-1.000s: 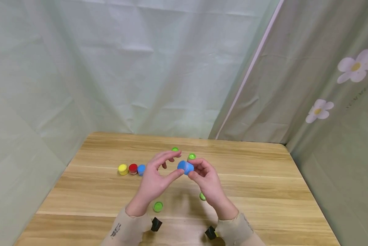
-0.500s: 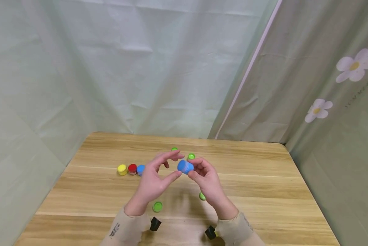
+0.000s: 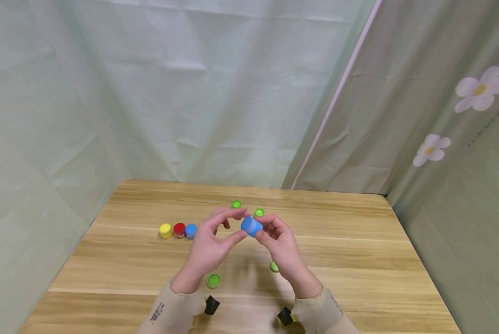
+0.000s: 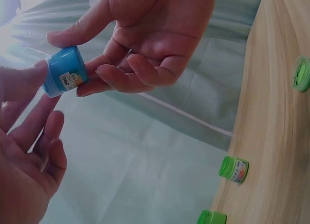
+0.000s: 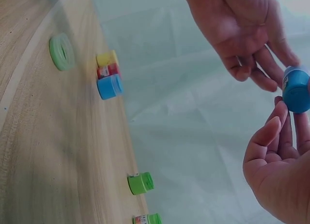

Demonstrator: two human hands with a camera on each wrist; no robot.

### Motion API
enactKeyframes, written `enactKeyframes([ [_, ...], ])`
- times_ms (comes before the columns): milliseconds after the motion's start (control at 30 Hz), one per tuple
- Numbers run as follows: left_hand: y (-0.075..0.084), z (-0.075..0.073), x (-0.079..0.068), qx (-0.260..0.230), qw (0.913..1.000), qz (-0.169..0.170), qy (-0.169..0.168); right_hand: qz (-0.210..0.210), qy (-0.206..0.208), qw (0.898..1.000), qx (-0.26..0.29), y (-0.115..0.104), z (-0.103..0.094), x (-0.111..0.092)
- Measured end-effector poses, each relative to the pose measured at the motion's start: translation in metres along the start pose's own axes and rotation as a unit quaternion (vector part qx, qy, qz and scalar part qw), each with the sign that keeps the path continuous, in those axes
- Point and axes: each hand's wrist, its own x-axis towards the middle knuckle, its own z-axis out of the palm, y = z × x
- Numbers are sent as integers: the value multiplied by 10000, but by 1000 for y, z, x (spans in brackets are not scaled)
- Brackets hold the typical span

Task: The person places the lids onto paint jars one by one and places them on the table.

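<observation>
A small blue jar (image 3: 251,226) with a printed label is held tilted above the table, its lid end toward my left hand. My right hand (image 3: 283,246) grips the base end between thumb and fingers. At the lid end, my left hand (image 3: 209,243) has thumb and index finger against the lid's edge, plainest in the right wrist view, where the left hand (image 5: 242,33) comes from above and the right hand (image 5: 281,166) from below. In the left wrist view the jar (image 4: 68,71) shows its label between both hands.
Yellow (image 3: 165,231), red (image 3: 179,230) and blue (image 3: 190,231) jars stand in a row at the left. Two green jars (image 3: 236,204) stand toward the back. A green lid (image 3: 214,280) lies near the front; another green piece (image 3: 274,266) is partly behind my right wrist. Curtains surround the wooden table (image 3: 345,250).
My left index finger and thumb have shifted slightly at the lid end. The jar and my right hand stay almost in place.
</observation>
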Motion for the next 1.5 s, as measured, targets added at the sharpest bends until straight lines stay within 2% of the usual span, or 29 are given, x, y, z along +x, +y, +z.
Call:
enactKeyframes([
  [100,1,0,0,19,9998,137,-143,-72,-42,10000,27,0,0,0],
  [300,3,2,1,256,9985,-471,148,-270,-187,9994,114,1,0,1],
  [433,4,1,1,185,9976,-630,219,-224,-182,9995,151,0,1,1],
  [533,4,0,1,90,9982,-567,189,-122,-113,9998,121,0,0,1],
  [733,2,0,1,-29,9999,-74,-80,98,79,9999,-97,1,-1,1],
  [833,1,0,0,-27,9998,53,-191,90,79,9999,-46,1,0,0],
  [1100,1,0,0,286,9980,-561,72,-186,-96,9994,264,2,1,1],
  [1267,1,0,0,324,9979,-561,77,-82,49,9998,198,1,1,1],
  [1500,0,-1,-1,326,9988,-354,-52,-33,192,9998,61,2,1,2],
])
